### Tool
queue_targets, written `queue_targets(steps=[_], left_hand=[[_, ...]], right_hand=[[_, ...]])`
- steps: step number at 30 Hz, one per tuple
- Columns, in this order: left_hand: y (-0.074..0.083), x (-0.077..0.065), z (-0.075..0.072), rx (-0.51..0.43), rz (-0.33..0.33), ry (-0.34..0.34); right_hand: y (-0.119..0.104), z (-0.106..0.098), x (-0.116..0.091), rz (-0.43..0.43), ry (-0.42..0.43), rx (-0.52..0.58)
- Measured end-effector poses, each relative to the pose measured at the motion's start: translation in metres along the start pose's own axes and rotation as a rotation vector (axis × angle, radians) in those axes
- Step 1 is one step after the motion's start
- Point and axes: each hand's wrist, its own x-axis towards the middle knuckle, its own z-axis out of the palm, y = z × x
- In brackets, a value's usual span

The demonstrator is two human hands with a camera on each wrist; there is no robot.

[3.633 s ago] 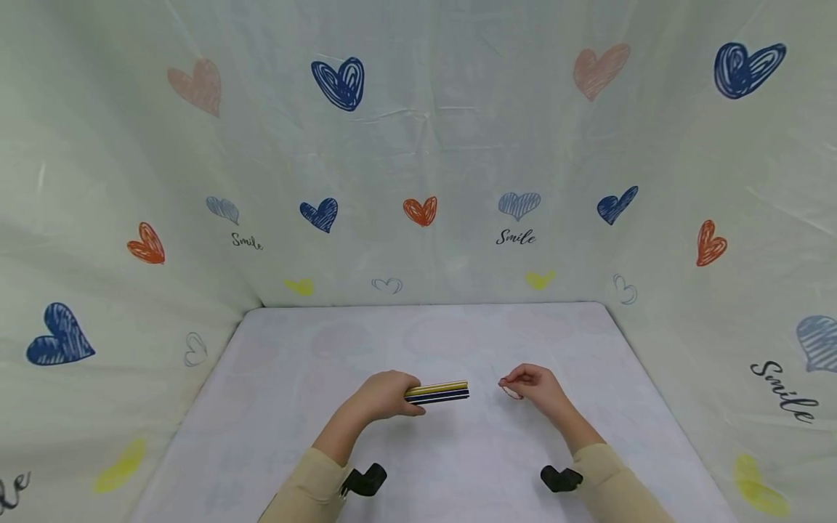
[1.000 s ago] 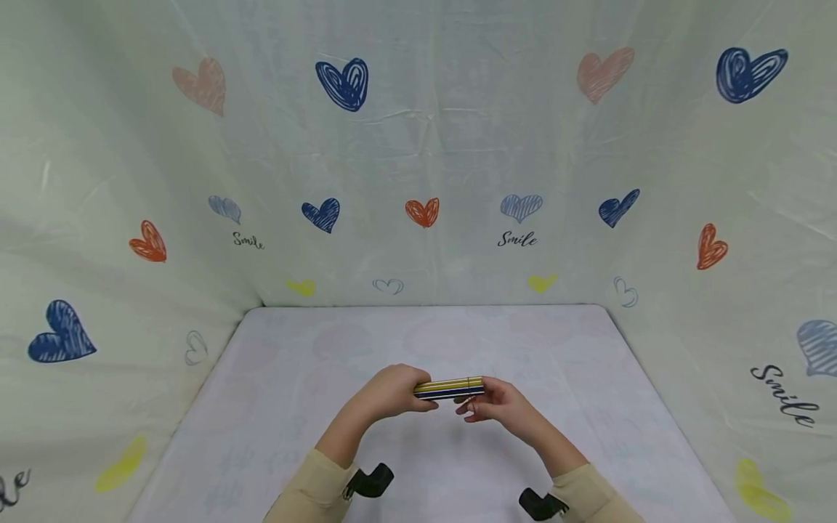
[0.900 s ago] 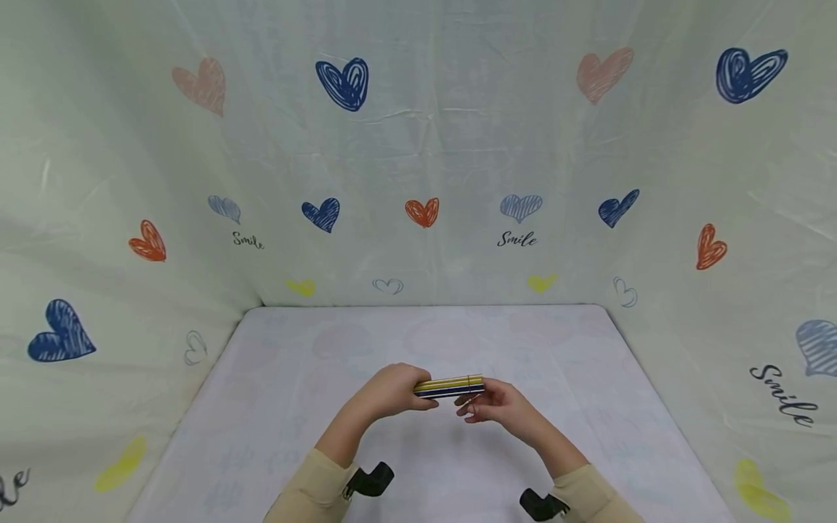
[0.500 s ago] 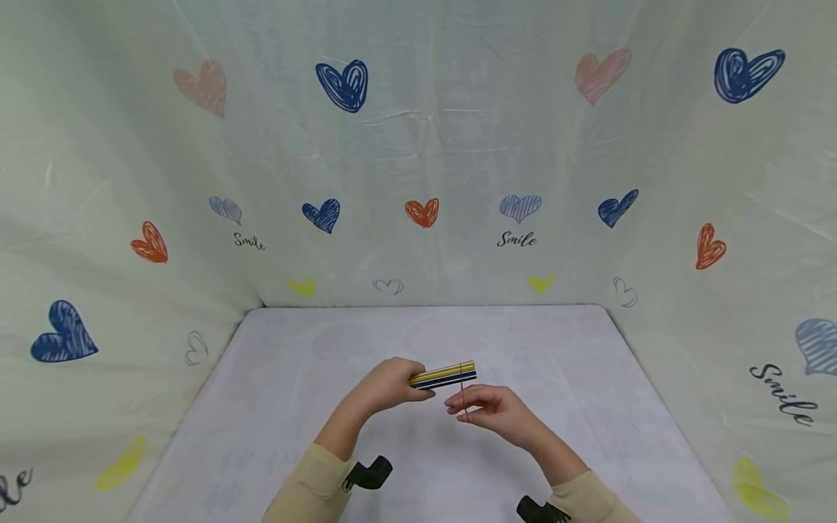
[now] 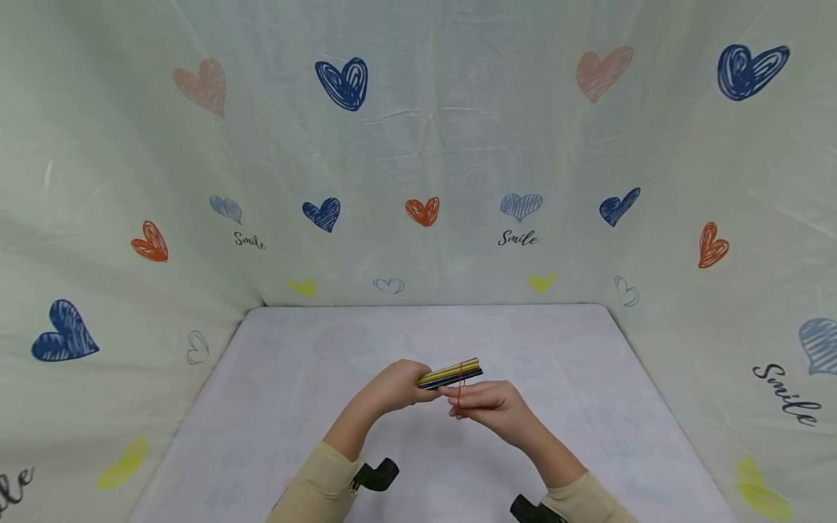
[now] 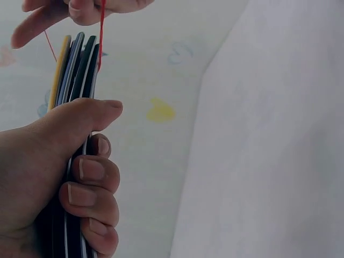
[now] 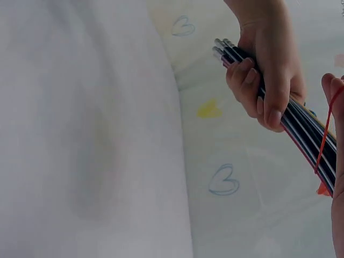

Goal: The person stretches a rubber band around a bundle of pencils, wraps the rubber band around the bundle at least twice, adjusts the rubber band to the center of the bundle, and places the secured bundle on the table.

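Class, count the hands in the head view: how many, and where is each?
2: the left hand grips the pencils; the right hand is beside their far end, fingers in the red band. No others show.

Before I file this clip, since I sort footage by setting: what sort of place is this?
Probably a makeshift recording booth: a heart-print sheet hangs around three sides of a white table, and a black device sits at each wrist.
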Motion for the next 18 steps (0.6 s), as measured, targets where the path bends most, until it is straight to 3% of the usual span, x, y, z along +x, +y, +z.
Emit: queue_targets(steps=[3, 8, 13, 18], left_hand=[[0.001, 0.001, 0.001, -0.027, -0.012, -0.013], [0.006, 0.004, 0.001, -0.086, -0.026, -0.016], [0.009, 0.006, 0.002, -0.115, -0.036, 0.037], [0.013, 0.007, 0.005, -0.122, -0.029, 0.118]], right_hand=[[-0.002, 0.003, 0.002, -0.044, 0.038, 0.004], [-0.002, 0.013, 0.005, -0.235, 0.187, -0.15], [-0.006, 0.031, 0.012, -0.433, 0.359, -0.284], [-0.022, 0.049, 0.02, -0.501, 0.529, -0.406]])
